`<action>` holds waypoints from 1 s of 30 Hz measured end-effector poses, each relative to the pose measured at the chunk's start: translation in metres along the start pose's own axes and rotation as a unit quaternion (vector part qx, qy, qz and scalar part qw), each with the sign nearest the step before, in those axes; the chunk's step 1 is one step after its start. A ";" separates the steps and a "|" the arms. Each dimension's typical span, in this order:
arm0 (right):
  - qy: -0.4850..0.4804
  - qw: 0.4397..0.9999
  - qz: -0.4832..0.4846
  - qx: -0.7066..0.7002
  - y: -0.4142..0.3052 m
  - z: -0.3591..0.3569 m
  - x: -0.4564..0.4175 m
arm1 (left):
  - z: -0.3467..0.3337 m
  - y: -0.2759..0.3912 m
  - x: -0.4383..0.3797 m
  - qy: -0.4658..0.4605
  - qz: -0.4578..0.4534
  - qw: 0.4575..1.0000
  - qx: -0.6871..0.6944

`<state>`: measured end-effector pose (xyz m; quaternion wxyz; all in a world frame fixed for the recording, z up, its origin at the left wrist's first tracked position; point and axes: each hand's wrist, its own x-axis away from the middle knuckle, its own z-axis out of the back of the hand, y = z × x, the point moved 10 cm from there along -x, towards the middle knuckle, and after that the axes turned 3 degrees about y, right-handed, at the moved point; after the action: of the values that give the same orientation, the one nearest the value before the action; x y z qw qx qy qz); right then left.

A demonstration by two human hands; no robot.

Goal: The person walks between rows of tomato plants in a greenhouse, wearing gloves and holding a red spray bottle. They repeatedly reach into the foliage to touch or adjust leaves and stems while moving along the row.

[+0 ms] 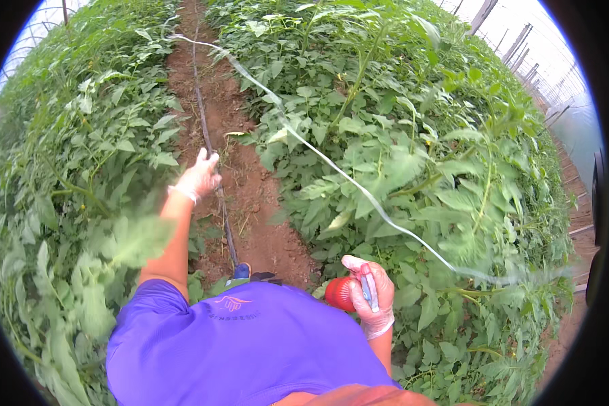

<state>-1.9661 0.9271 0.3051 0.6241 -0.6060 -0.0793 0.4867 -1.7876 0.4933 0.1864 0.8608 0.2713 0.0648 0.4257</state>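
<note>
My left hand, in a clear plastic glove, reaches out over the bare soil path with its fingers partly curled and somewhat apart. Nothing shows in its grasp, and a thin dark hose runs along the ground beneath it. Close to my body on the right, my right hand, also gloved, grips a red spray bottle. The bottle's head has a red nozzle and a pale trigger, with fingers and thumb wrapped around it. Leafy tomato plants stand beside both hands.
A loose white plastic twine stretches diagonally across the right-hand plants. Dense foliage borders the path on the left, with a blurred leaf near my left forearm. Wooden posts and plastic sheeting stand at the far right.
</note>
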 end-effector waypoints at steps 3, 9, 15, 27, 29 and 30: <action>-0.017 1.000 0.004 -0.011 -0.005 -0.069 -0.043 | -0.036 -0.014 -0.010 -0.130 -0.080 0.985 -0.079; -0.044 0.991 -0.014 -0.127 0.013 -0.138 -0.150 | -0.039 -0.026 -0.053 -0.235 -0.142 0.961 0.002; -0.131 0.987 0.024 -0.095 0.068 -0.211 -0.254 | 0.017 -0.035 -0.135 -0.222 -0.155 0.956 0.112; -0.200 0.954 0.190 -0.120 0.158 -0.382 -0.538 | 0.114 -0.085 -0.383 -0.138 -0.174 0.965 0.141; -0.201 0.950 0.196 -0.137 0.163 -0.404 -0.583 | 0.138 -0.102 -0.425 -0.097 -0.131 0.974 0.156; -0.211 0.946 0.196 -0.152 0.170 -0.416 -0.604 | 0.148 -0.106 -0.444 -0.081 -0.123 0.970 0.192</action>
<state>-2.0765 0.1839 0.3543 0.3862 -0.5807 -0.1622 0.6981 -1.9428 0.0395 0.2030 0.8408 0.4551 0.1079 0.2725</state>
